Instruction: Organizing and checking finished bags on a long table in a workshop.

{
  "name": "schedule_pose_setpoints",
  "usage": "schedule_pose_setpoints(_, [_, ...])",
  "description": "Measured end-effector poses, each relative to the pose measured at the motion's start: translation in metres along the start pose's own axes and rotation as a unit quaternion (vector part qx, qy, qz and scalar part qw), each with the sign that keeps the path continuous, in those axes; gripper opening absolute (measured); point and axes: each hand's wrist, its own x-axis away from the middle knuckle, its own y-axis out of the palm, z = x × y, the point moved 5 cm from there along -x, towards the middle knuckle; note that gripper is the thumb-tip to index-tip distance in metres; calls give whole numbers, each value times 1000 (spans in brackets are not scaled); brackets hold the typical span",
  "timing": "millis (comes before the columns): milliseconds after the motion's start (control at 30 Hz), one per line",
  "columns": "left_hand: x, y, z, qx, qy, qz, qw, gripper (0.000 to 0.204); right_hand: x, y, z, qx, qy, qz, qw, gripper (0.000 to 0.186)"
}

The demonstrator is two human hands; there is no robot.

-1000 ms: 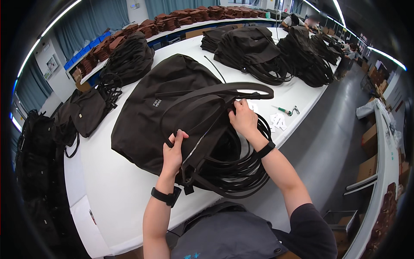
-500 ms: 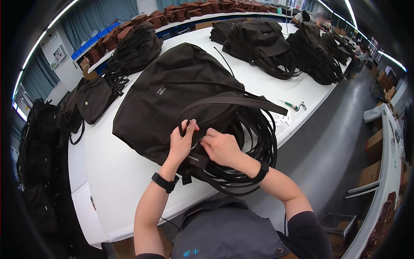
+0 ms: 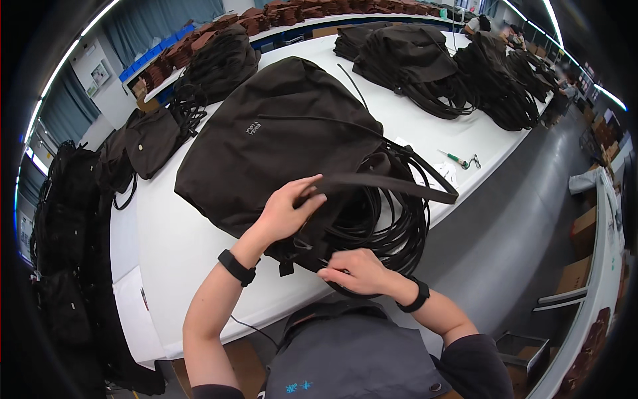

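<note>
A large dark brown fabric bag (image 3: 232, 156), on top of others, lies on the white table in front of me. My left hand (image 3: 289, 209) rests over its near part, with fingers and thumb closed round a flat dark strap (image 3: 405, 187) that arches off to the right. Lower down, near the table's front edge, my right hand (image 3: 359, 271) is closed beside the bag's edge; what its fingertips pinch is hidden. A bundle of looped dark straps (image 3: 399, 233) spreads between and beyond my hands. Near my left wrist hangs a small black tag (image 3: 286, 268).
On the white table (image 3: 193, 279) a green-handled tool (image 3: 455, 158) lies beside small white papers. Piles of dark bags (image 3: 405, 60) stand at the back, with another bag pile (image 3: 219, 66) at the back left. Dark bags (image 3: 66, 233) hang at far left. A box (image 3: 575, 272) stands right.
My hands have moved apart: the left slid up along the bag, and the right came down toward the table's front edge. The strap's arch has shifted lower. My view has turned slightly.
</note>
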Motion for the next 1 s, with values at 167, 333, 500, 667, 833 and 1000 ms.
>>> schedule_pose_setpoints(167, [24, 55, 2, -445, 175, -130, 868, 39, 53, -4, 38, -34, 231, -24, 972, 27])
schedule_pose_setpoints(333, [10, 47, 1, -321, 150, -79, 932, 28, 62, -20, 44, -31, 181, 51, 982, 22])
schedule_pose_setpoints(500, [-10, -31, 2, 21, 10, 256, 966, 16, 35, -57, 34, 6, 65, 218, 974, 12])
schedule_pose_setpoints(667, [-11, -34, 1, 45, 18, 133, 990, 22, -21, -11, 42, 190, 41, 24, 981, 24])
schedule_pose_setpoints(833, [0, -9, 16, -93, 78, 48, 991, 25, -25, -14, 34, 276, 19, 65, 959, 21])
schedule_pose_setpoints(1000, [10, 9, 16, -232, 68, -109, 964, 40, -13, -95, 8, 255, -46, 30, 965, 24])
